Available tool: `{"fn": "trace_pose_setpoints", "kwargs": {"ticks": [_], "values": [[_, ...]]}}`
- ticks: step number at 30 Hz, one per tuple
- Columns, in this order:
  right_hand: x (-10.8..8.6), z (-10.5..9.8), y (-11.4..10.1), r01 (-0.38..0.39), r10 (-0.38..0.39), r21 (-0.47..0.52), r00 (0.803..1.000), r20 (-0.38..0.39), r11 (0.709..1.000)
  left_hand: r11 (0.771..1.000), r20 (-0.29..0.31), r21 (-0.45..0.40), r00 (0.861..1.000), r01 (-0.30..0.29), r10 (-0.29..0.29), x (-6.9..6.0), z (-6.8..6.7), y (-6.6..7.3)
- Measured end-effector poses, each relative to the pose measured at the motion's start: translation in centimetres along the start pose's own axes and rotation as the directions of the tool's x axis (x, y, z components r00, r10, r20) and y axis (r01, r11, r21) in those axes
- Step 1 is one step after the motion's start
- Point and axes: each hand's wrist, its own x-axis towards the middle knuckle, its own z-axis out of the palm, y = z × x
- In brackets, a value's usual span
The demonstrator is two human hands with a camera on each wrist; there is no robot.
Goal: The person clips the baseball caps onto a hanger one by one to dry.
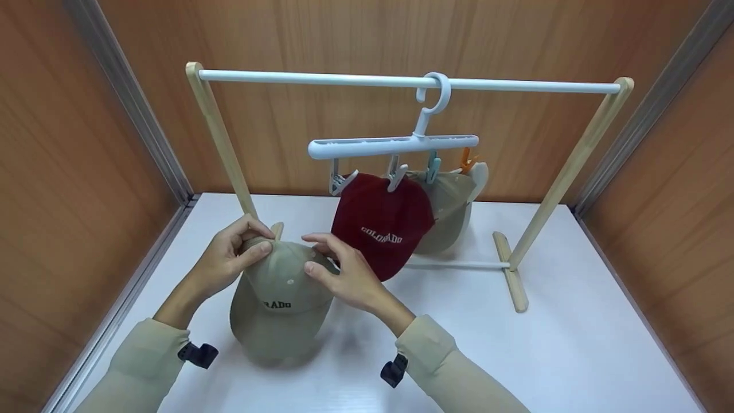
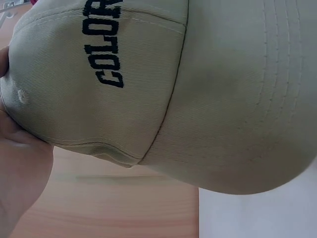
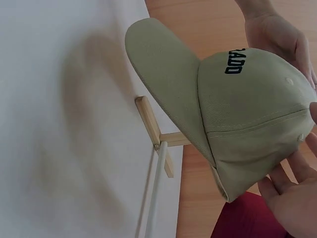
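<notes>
An olive-beige baseball cap [image 1: 281, 321] with dark lettering hangs brim-down between both hands. At its crown, my left hand [image 1: 226, 255] pinches the fabric between thumb and fingers. My right hand [image 1: 350, 275] holds the cap's right side, its thumb on the front and some fingers behind, the index finger stretched out above. The right wrist view shows the cap [image 3: 252, 109] from the side, with right-hand fingers [image 3: 297, 168] against the crown. Beside it, a dark red cap [image 1: 381, 223] hangs from grey clips [image 1: 397, 175] on a pale blue hanger [image 1: 395, 146].
Behind the red cap hangs a khaki cap [image 1: 444, 201] with a light brim, held by a blue clip [image 1: 433, 168] and an orange clip [image 1: 466, 160]. The hanger hooks over the white bar [image 1: 321, 78] of a wooden-legged rack [image 1: 565, 180] on a white table [image 1: 573, 355]. Wooden walls [image 1: 344, 34] enclose it.
</notes>
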Motion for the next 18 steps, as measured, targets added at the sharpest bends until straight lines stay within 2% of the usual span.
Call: {"fn": "trace_pose_setpoints", "kwargs": {"ticks": [6,18], "values": [[0.2,-0.18,-0.1,0.028,-0.03,-0.031,0.998,-0.05,0.999,0.999,-0.032,0.032,0.999,0.013,-0.012,0.33,0.26,-0.18],[0.23,-0.91,-0.79,0.091,-0.095,-0.067,0.994,-0.058,0.994,0.998,-0.08,0.064,0.997,-0.018,0.023,0.64,0.41,0.48]]}}
